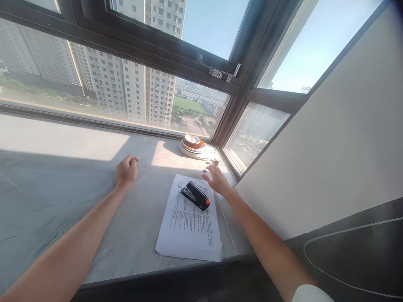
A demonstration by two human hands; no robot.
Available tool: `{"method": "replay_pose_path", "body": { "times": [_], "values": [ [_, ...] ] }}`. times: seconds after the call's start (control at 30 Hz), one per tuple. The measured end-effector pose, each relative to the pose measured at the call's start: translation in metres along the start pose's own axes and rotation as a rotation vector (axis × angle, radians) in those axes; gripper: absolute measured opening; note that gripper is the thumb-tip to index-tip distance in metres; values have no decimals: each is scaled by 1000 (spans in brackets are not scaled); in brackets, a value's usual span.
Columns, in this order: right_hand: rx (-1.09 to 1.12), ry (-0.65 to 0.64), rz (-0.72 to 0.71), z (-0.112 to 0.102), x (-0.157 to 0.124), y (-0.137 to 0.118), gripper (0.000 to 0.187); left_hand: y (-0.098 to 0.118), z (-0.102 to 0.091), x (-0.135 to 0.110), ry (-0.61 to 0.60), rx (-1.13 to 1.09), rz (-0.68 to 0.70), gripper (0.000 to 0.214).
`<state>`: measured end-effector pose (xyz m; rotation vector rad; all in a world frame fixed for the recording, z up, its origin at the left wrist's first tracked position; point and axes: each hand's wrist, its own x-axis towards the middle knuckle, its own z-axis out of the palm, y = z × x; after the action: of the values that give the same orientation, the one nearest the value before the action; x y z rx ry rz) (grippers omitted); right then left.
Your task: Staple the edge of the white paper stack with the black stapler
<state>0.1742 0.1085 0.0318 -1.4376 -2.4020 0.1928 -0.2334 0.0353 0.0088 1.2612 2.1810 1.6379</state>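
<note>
My left hand is curled into a loose fist above the grey marble sill, left of the papers, with nothing showing in it. My right hand has its fingers apart over the far right corner of the printed paper sheets. Just beyond its fingertips lie a small metal piece and a little cluster of dark bits, too small to name. On the upper part of the sheets rests a black stapler with an orange end, lying at a slant and touched by neither hand.
A stack of round plates or lids stands in the window corner. Dark window frames with a metal latch rise behind the sill. A white wall closes the right side, and a beaded cord hangs at lower right.
</note>
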Motion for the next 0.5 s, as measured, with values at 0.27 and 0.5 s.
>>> {"method": "replay_pose_path", "body": {
  "times": [0.27,0.5],
  "values": [
    [-271,-281,25,53,7,-32,84,2,4,0,-100,13,-18,19],
    [-278,-266,-4,64,21,-70,80,-9,8,5,-30,-34,-82,18]
  ]
}}
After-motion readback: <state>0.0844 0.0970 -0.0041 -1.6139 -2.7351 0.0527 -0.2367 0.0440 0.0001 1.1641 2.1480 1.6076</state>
